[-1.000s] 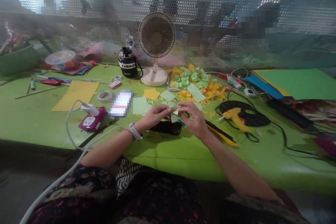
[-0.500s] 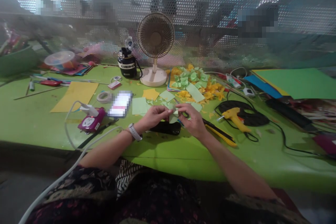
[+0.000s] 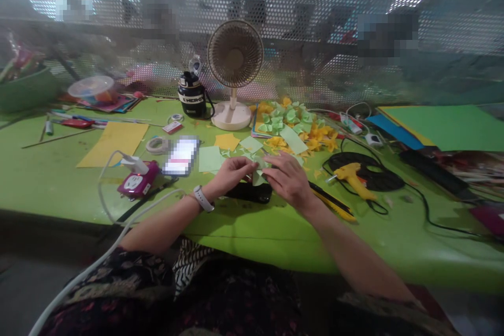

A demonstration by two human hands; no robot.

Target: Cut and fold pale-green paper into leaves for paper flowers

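Between my two hands is a small piece of light green paper (image 3: 259, 176), partly covered by fingers. My left hand (image 3: 234, 173), with a pale watch on the wrist, pinches it from the left. From the right, my right hand (image 3: 289, 178) has its fingers bent round the paper's other edge. Beneath them lies a black oblong object (image 3: 250, 193) on the green table. A yellow cutter knife (image 3: 334, 205) sits beside my right wrist. Light green paper squares (image 3: 210, 158) and scraps lie just beyond my hands.
Behind stands a fan (image 3: 235, 58) beside a black bottle (image 3: 191, 95). Folded green and yellow paper flowers (image 3: 293, 115) are heaped right of it. A yellow glue gun (image 3: 354, 179) with a trailing cord lies right; a phone (image 3: 181, 155) and purple power socket (image 3: 137, 178) lie left.
My right hand has turned, so its back now faces up and its fingers lie more over the green paper. The left hand keeps its pinch nearly in place.
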